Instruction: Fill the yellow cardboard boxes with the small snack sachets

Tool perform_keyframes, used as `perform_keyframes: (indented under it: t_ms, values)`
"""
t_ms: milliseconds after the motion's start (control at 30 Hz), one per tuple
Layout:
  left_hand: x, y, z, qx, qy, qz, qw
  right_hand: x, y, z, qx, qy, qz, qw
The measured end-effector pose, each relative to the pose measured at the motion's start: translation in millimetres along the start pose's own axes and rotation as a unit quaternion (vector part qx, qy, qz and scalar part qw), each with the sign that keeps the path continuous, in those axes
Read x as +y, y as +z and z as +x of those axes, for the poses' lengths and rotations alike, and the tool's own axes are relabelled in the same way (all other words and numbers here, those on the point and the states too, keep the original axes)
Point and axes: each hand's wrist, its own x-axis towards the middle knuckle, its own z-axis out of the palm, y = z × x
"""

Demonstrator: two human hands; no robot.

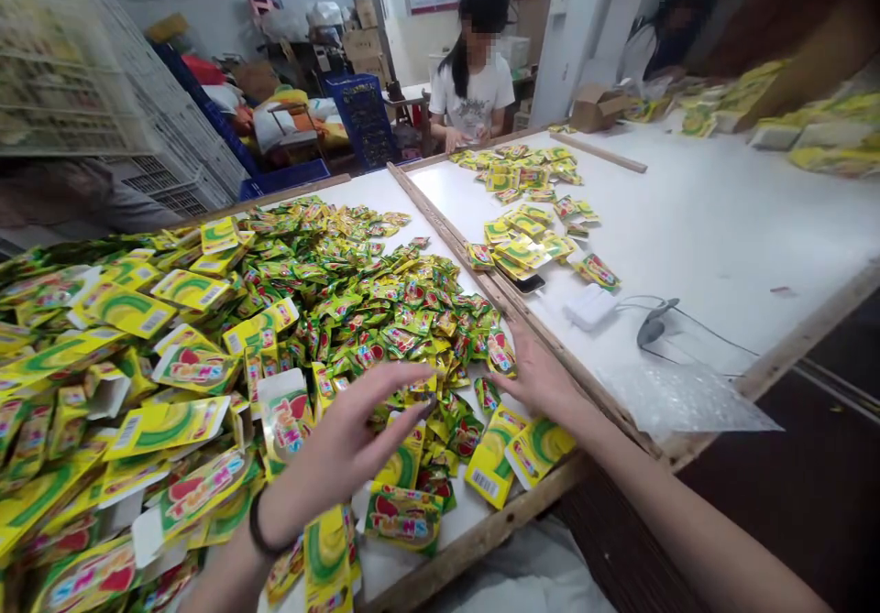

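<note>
My left hand (371, 421), with a dark band on the wrist, hovers over small shiny green-and-yellow packets (412, 311). Its thumb and fingers are stretched apart, with nothing visibly held. Beside the wooden divider, my right hand (540, 375) has a small packet (500, 355) between its thumb and fingers. Below that hand lie two yellow boxes (496, 457) with green curves. Another small box (404, 514) with a red fruit print sits near the table's front edge. An open-ended box (285, 419) is just left of my left hand.
Many yellow boxes (171, 425) pile up on the left. A wooden strip (454, 237) divides the white table (674, 219). Right of it are more boxes (526, 228), a phone (526, 283), a cabled device (656, 322) and bubble wrap (687, 398). A person (471, 82) sits opposite.
</note>
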Motion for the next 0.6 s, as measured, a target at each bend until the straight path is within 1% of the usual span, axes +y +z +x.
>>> perform_keyframes:
  t_ms: [33,100,133,200,267,300,367,433,467,533,600]
  values:
    - [-0.2,10.4,-21.9,0.012,-0.005,0.001,1.0,-4.8,1.1,-0.4,-0.003,0.011,-0.014,1.0]
    - [-4.3,35.7,-62.0,0.056,-0.008,0.015,0.998,-11.7,-0.3,-4.4,-0.017,0.026,-0.032,0.999]
    - [-7.2,49.6,-80.2,0.089,-0.012,0.025,0.996,-13.3,-3.8,-7.8,-0.022,0.028,-0.036,0.999]
    - [-12.1,77.2,-112.4,0.133,-0.001,0.073,0.988,-13.0,-17.5,-14.8,-0.019,0.016,-0.043,0.999]
    - [-14.0,101.3,-137.5,0.151,0.017,0.12,0.981,-9.5,-38.5,-15.6,-0.002,0.003,-0.068,0.998]
    - [-13.7,111.0,-146.6,0.156,0.024,0.134,0.978,-6.9,-50.4,-11.3,0.013,0.001,-0.088,0.996]
    - [-11.9,124.8,-157.0,0.162,0.018,0.14,0.977,0.0,-72.7,7.8,0.062,0.019,-0.136,0.989]
    - [-10.3,131.6,-158.1,0.162,-0.002,0.141,0.977,10.0,-88.6,36.6,0.13,0.046,-0.167,0.976]
    - [-10.0,133.0,-156.5,0.16,-0.01,0.142,0.977,15.8,-93.2,51.0,0.154,0.066,-0.174,0.97]
    - [-10.5,133.8,-152.4,0.161,-0.022,0.144,0.976,26.1,-95.2,71.3,0.168,0.069,-0.162,0.97]
    - [-11.7,133.8,-150.6,0.173,-0.038,0.143,0.974,29.9,-87.6,72.6,0.157,0.037,-0.128,0.979]
